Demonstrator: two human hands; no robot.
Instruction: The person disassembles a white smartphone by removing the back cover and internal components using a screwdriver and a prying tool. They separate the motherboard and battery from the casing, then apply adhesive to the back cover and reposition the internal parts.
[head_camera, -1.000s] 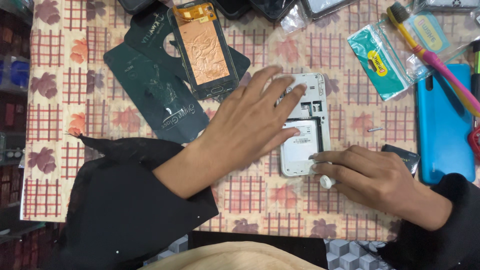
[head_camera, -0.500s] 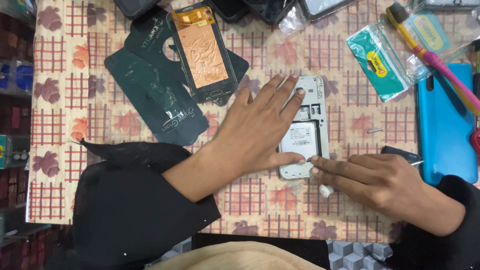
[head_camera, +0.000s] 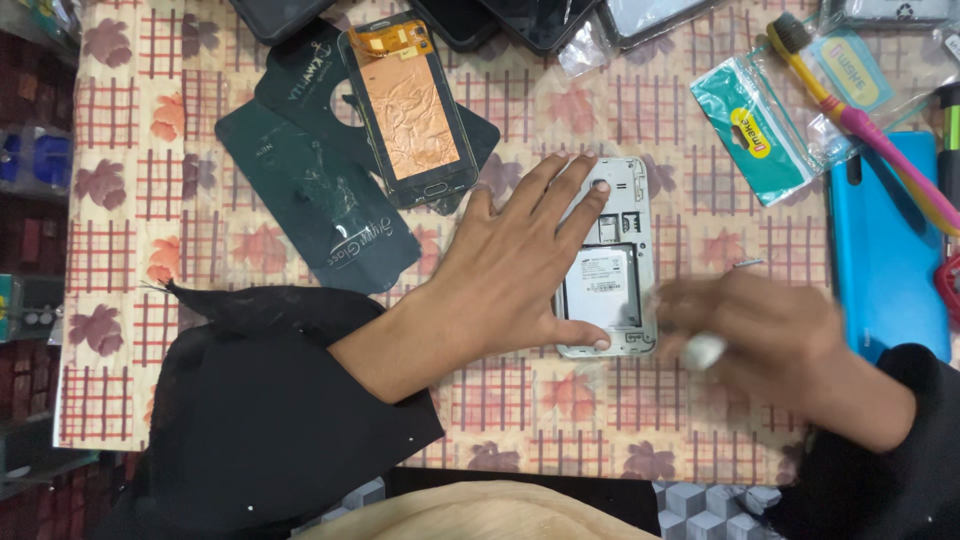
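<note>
We pin the open phone (head_camera: 610, 270) w/ left hand (head_camera: 515, 270) spread flat; right hand (head_camera: 760, 330), blurred beside it, grip unclear. Next needs steady aim.

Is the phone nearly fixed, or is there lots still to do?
Looks partway. Done: the white phone lies face down with its back cover off, its battery showing. In hand: the left hand presses it flat on the tablecloth, while the right hand, blurred, holds something small and white beside its lower edge. Left: the copper-backed screen part lies apart on dark sheets, and the back is uncovered.
</note>
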